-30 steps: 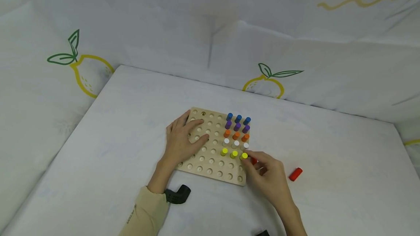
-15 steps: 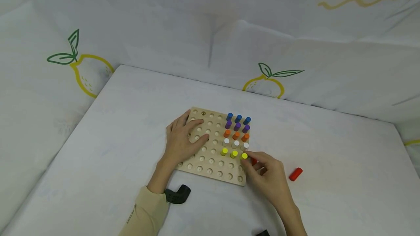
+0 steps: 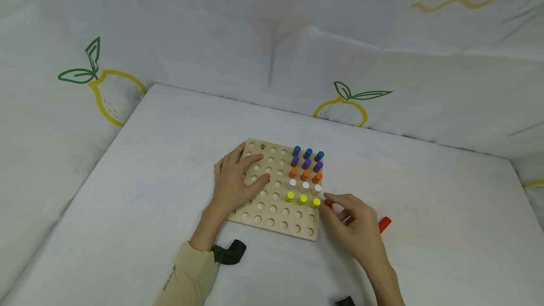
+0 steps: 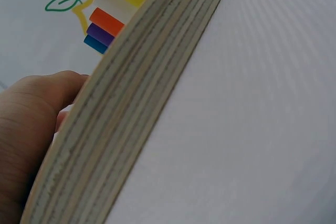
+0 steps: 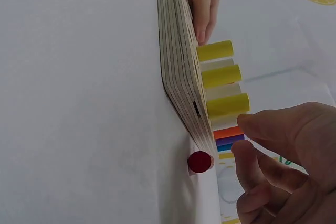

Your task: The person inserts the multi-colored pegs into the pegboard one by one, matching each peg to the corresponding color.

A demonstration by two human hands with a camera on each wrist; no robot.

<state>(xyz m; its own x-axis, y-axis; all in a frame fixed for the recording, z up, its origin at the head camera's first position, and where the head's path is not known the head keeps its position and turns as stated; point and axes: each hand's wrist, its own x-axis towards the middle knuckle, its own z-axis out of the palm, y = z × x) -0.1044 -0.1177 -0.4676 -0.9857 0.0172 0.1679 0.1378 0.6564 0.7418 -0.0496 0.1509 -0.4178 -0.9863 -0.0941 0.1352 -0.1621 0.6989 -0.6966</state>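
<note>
A wooden pegboard [image 3: 277, 215] lies on the white table. Three pegs each of blue [image 3: 308, 154], purple [image 3: 306, 164], orange [image 3: 305, 175], white [image 3: 304, 186] and yellow [image 3: 302, 199] stand in rows along its right side. My left hand [image 3: 233, 179] rests on the board's left side, fingers spread. Just off the right edge is my right hand [image 3: 354, 223], its thumb and fingers apart from the nearest yellow peg [image 5: 229, 105] and holding nothing. A red peg [image 5: 199, 162] lies on the table beside the board, partly hidden by the right hand in the head view.
Another red peg [image 3: 384, 224] lies right of my right hand, partly covered by it. A black curved device [image 3: 231, 252] sits at my left wrist, and a black object [image 3: 345, 301] shows at the bottom edge. A printed white cloth [image 3: 272, 37] hangs behind the table.
My right hand has let go of the front-right yellow peg, which stays upright in the board, and moved slightly right. The left hand stays in place.
</note>
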